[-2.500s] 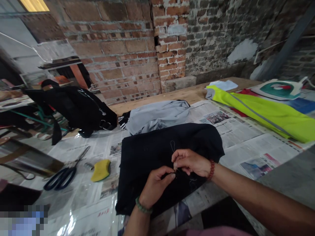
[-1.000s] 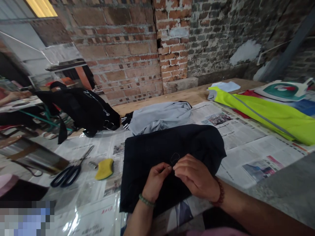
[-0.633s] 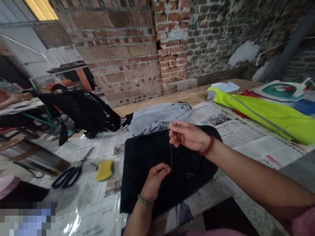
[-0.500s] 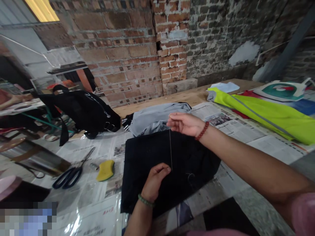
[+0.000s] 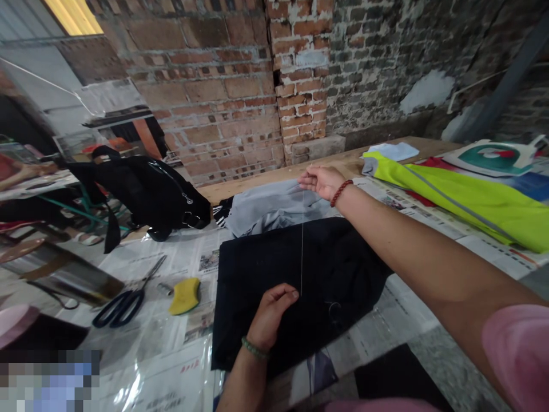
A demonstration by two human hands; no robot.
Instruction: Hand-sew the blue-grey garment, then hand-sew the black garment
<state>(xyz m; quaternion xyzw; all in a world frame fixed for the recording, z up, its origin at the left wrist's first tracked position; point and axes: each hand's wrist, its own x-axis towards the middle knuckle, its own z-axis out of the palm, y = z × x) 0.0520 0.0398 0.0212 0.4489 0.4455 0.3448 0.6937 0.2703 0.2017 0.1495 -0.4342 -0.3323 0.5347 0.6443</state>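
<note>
Workpiece: dark folded cloth [image 5: 263, 260], flat on newspaper [image 5: 398, 297]. Its center is the clock reference; 12 o'clock points away from the wearer.
Left hand [image 5: 270, 312]: at 7 o'clock on the dark folded cloth, thumb and index finger pinched on it. The exact grip point is hidden. Wrist carries a green beaded bracelet [image 5: 254, 347].
Right hand [image 5: 323, 180]: raised at 12 o'clock, thumb and fingertips closed on the upper end of the thread. A thin pale tip projects above the fingers; too small to identify. Wrist carries a red beaded bracelet [image 5: 341, 193].
White thread [image 5: 302, 252]: single line, taut, running from just beside the left fingertips up to the right hand.
Loose loop [image 5: 333, 309]: pale thread, on the cloth at 4 o'clock.
Grey garment [image 5: 274, 200]: bunched at 12 o'clock, just beyond the workpiece.
Yellow sponge [image 5: 184, 296]: 9 o'clock, near the workpiece.
Scissors [image 5: 126, 306]: 9 o'clock, outboard of the sponge.
Black bag [image 5: 141, 186]: 10 o'clock.
Hi-vis yellow fabric [image 5: 454, 200]: 2 o'clock.
Clothes iron [image 5: 493, 157]: 2 o'clock, beyond that fabric.
</note>
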